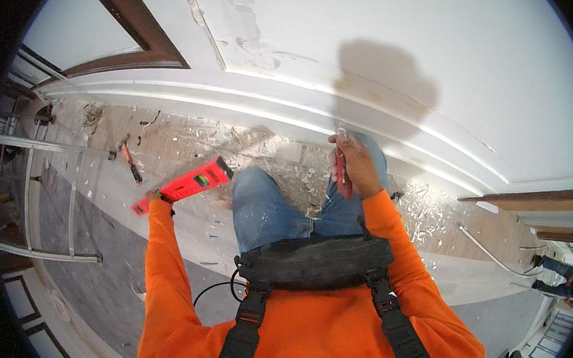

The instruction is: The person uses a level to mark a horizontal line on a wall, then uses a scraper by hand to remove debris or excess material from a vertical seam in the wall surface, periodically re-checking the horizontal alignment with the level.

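My left hand (157,199) is closed around the lower end of a red spirit level (194,183), which is tilted above the floor beside my left knee. Close to my right knee and the wall base, my right hand (358,165) grips a slim red-handled tool (341,172). A pale tip shows past my fingers toward the white baseboard (277,117), but I cannot tell the tool's exact kind. A hammer (130,163) with a red and black handle lies on the floor beyond the level.
White plaster scraps (301,160) litter the floor along the wall. A metal frame (46,253) lies to the left. A brown-trimmed panel (139,19) is on the wall at the upper left. A bent pale tube (489,250) lies at right, near another person (559,274).
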`<state>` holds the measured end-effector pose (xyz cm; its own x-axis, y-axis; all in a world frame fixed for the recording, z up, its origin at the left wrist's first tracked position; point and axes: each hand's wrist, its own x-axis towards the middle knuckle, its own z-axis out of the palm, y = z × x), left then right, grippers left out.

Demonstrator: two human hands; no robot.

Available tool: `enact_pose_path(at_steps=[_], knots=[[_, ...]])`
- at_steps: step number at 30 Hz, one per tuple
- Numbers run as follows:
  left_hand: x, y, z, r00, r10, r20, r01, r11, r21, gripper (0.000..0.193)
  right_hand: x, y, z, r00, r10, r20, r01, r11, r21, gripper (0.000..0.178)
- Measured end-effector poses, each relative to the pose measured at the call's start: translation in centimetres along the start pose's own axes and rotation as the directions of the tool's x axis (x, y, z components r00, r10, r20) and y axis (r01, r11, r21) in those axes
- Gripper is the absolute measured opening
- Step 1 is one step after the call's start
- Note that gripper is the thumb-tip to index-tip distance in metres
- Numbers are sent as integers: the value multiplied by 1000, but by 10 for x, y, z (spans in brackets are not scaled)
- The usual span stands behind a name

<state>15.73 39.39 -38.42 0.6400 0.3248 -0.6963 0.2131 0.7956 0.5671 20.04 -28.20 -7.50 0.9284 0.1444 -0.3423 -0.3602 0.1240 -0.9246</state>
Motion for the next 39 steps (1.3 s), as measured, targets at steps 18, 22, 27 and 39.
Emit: enact_pose_path(at_steps=[18,22,27,39], knots=[[-27,-115,-69,672,115,-732,379,796,472,39,78,-37,44,990,29,136,-28,1000,-10,40],[-61,-126,71,845,535,-8,28,-29,999,42,76,-42,39,988,9,152,-12,1000,13,39],[-185,-178,347,819,188,541,-448,800,399,30,82,-44,39,989,57,139,-75,989,126,36],[-296,-208,510,863,14,505,-194,932,305,16,78,-56,31,982,80,172,-103,987,126,27]])
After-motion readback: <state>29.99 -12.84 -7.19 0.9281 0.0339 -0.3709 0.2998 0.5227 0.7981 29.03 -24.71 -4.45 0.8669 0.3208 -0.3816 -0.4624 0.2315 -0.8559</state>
